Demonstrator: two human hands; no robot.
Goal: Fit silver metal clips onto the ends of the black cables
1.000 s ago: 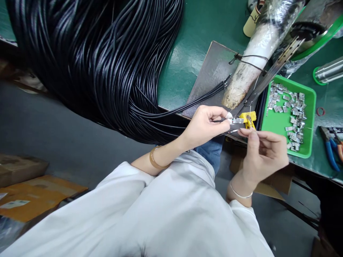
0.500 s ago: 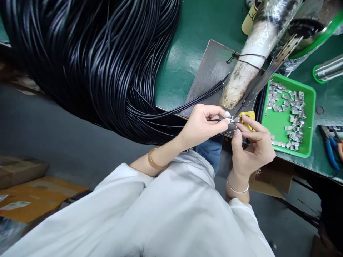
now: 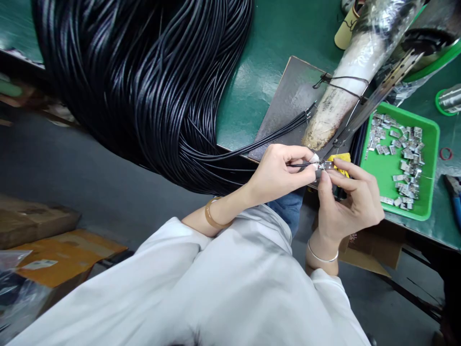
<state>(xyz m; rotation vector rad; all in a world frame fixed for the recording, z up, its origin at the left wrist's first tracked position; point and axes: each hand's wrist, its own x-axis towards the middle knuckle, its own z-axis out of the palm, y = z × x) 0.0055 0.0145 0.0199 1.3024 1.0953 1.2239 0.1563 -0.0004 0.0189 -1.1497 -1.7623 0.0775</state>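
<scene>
In my left hand (image 3: 284,168), a black cable (image 3: 298,166) is pinched near its end between thumb and index finger, with white covers on the fingertips. A small silver metal connector (image 3: 327,165) meets the cable's end just beyond those fingertips. My right hand (image 3: 347,192) closes its thumb and fingers on the connector from the other side. The exact joint between cable and metal is too small to make out. Close behind the fingers lies a yellow block (image 3: 344,158), partly hidden. Several more cables (image 3: 288,126) with bared ends rest on a dark plate (image 3: 277,110).
A huge bundle of black cables (image 3: 144,96) covers the bench's left side. A dirty white tube (image 3: 334,105) and a perforated metal rod (image 3: 403,72) slope down toward my hands. Right of them sits a green tray (image 3: 385,180) of small metal connectors, near blue-handled pliers (image 3: 456,202).
The view has shifted, so the scene sits slightly farther right and lower. Both hands keep their hold on the cable and connector, with only slight finger movement.
</scene>
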